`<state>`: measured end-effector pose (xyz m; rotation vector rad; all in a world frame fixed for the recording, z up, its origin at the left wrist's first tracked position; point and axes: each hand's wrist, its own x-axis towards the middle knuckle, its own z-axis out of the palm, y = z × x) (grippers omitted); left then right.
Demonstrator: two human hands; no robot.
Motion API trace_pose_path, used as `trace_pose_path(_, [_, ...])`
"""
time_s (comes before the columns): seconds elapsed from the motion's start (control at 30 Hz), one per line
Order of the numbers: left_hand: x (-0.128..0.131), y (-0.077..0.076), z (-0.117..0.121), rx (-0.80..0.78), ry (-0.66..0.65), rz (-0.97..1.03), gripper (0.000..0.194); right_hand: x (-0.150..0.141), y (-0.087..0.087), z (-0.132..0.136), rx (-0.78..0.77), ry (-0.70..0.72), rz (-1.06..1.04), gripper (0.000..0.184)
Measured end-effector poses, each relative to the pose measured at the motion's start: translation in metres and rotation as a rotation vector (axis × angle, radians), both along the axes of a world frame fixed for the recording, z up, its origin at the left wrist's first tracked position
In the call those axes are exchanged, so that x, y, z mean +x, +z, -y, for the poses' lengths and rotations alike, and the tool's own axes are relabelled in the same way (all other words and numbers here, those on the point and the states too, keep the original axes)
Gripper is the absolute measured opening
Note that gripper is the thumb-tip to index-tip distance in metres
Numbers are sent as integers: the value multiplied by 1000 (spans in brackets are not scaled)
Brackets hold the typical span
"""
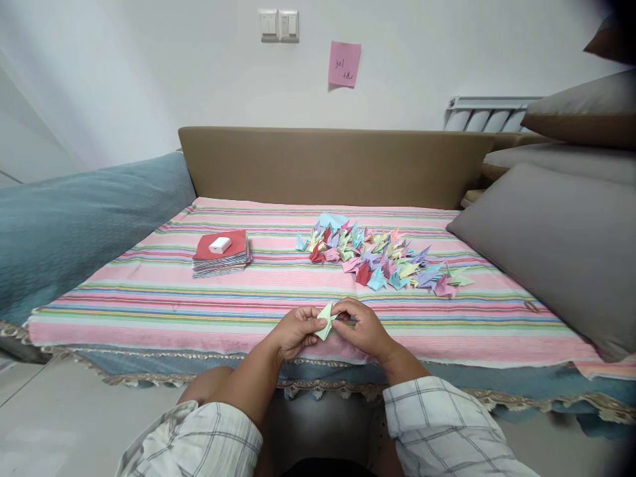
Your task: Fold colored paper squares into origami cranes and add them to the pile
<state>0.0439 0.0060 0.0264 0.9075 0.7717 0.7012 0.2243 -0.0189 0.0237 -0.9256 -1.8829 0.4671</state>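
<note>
A small folded piece of pale green origami paper [324, 322] is held up between both hands, over the near edge of the striped cloth. My left hand [298, 331] pinches its left side between thumb and fingers. On its right side, my right hand [362, 326] grips with the thumb and index finger; the exact contact is partly hidden. Beyond the hands lies a loose pile of folded paper cranes [382, 258] in pink, blue, yellow, purple, green and red.
To the left, a stack of square paper [221, 265] with a red top sheet carries a small white box-shaped object [220, 245]. Grey cushions [561, 245] lean at the right. A brown backrest [328, 165] rises behind the striped cloth [149, 305], and a blue-covered armrest [89, 218] bounds the left.
</note>
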Motion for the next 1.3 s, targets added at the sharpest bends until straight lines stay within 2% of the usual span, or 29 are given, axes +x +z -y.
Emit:
trace_pose_path(0.1, [0, 2, 1, -1, 0, -11, 36, 1, -1, -1, 25, -13, 5, 7])
trace_pose_path(0.33, [1, 2, 3, -15, -19, 3, 38, -4, 0, 0, 113, -99, 49, 10])
trace_pose_path(0.63, [7, -1, 6, -23, 116, -8, 38, -9, -4, -1, 173, -137, 75, 11])
trace_pose_path(1.03, [10, -4, 5, -2, 156, 40, 41, -12, -5, -1, 147, -141, 5, 11])
trace_pose_path(1.3, [11, -3, 5, -3, 212, 38, 36, -15, -9, 1, 6, -162, -125, 10])
